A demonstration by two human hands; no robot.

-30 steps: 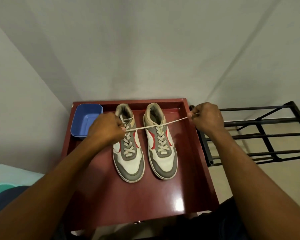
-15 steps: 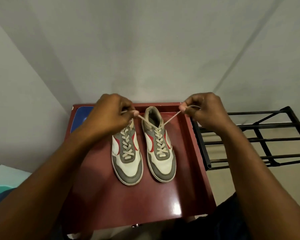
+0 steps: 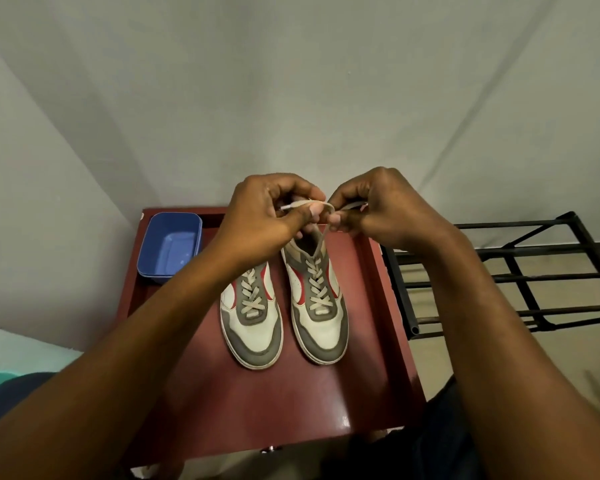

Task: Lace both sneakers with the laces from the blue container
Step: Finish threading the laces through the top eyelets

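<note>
Head view: left hand (image 3: 267,211) and right hand (image 3: 387,206) pinch a lace (image 3: 322,235) above one sneaker (image 3: 317,306).
The lace rises from that sneaker's top eyelets into both finger-and-thumb pinches, the hands nearly touching. The other sneaker (image 3: 252,322) lies just beside it, laced, on the red table (image 3: 274,403). The blue container (image 3: 168,245) sits at the table's far left corner, and a black rack (image 3: 534,275) stands alongside.

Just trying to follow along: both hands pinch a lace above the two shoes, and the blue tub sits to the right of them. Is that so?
Not quite: the head view shows the blue tub to the left of the shoes, not the right. The rest holds: the left hand and right hand pinch a lace above them.
</note>
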